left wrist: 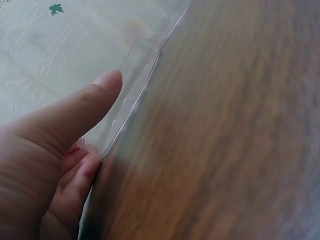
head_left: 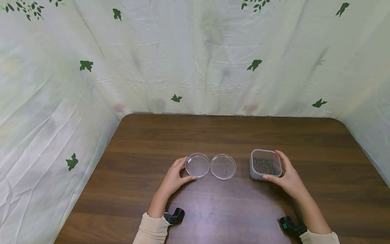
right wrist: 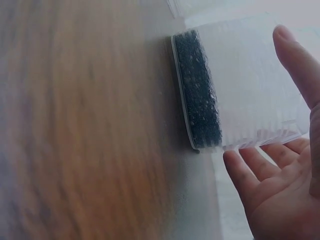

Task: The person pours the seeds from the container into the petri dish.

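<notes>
Two clear round petri dish halves lie side by side on the wooden table. My left hand (head_left: pixel 173 179) holds the left dish (head_left: pixel 197 165) between thumb and fingers at its left side; the thumb (left wrist: pixel 102 90) shows at the rim in the left wrist view. The right dish (head_left: pixel 223 166) sits right beside it, with no hand on it. Farther right, my right hand (head_left: pixel 290 179) grips a clear plastic tub (head_left: pixel 254 173), thumb at the near side and fingers at the far side. Dark grains (right wrist: pixel 199 95) form a layer in the tub's bottom.
The brown wooden table (head_left: pixel 225 132) has rounded far corners. A pale curtain (head_left: pixel 195 67) with green bird and leaf prints hangs behind it and along both sides. Black wrist cameras (head_left: pixel 175 216) sit at both cuffs, close over the tabletop.
</notes>
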`<state>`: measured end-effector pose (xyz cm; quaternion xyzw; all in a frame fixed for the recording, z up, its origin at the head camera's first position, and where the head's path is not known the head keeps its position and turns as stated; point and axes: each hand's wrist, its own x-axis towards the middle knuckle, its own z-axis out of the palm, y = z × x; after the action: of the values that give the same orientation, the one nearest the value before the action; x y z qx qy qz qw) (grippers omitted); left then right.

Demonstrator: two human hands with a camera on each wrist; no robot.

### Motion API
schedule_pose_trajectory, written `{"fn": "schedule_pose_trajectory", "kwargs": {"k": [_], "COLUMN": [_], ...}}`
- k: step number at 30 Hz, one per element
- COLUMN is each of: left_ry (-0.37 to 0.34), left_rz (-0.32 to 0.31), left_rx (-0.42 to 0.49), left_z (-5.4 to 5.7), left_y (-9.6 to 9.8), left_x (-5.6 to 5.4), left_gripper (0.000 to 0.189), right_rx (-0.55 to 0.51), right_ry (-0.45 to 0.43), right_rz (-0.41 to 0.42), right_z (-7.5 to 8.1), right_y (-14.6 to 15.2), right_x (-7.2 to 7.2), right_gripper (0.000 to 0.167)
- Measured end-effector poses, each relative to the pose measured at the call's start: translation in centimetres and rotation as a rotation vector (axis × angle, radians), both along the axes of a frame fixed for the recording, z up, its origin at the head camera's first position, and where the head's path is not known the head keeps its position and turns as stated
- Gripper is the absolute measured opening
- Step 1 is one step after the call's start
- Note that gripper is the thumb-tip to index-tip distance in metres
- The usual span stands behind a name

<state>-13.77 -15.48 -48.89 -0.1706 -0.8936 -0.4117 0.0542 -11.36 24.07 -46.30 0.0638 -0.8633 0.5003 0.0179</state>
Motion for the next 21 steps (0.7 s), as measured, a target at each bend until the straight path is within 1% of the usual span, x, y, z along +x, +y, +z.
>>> {"fn": "schedule_pose_trajectory", "kwargs": {"k": [8,14,21], "left_ry": [-0.02,-0.033,-0.046], "left_rz": [0.015,0.021,0.026], "left_rx": [0.032,0.05,0.06], "left_z": [-0.2,-0.2,-0.2], "left_y": [0.1,0.1,0.2], "left_x": [0.0,0.1,0.1], "left_gripper": [0.077,0.077,0.077], "right_rx": [-0.015,-0.027,-0.009], "right_ry": [0.044,0.08,0.098], "right_rz": [-0.029,-0.05,-0.076], "right_z": [0.0,0.4,0.9], "right_y": [0.0,-0.2,-0.7], "right_x": [0.0,-0.1,-0.2], "right_gripper": [0.099,0.099,0.1]}}
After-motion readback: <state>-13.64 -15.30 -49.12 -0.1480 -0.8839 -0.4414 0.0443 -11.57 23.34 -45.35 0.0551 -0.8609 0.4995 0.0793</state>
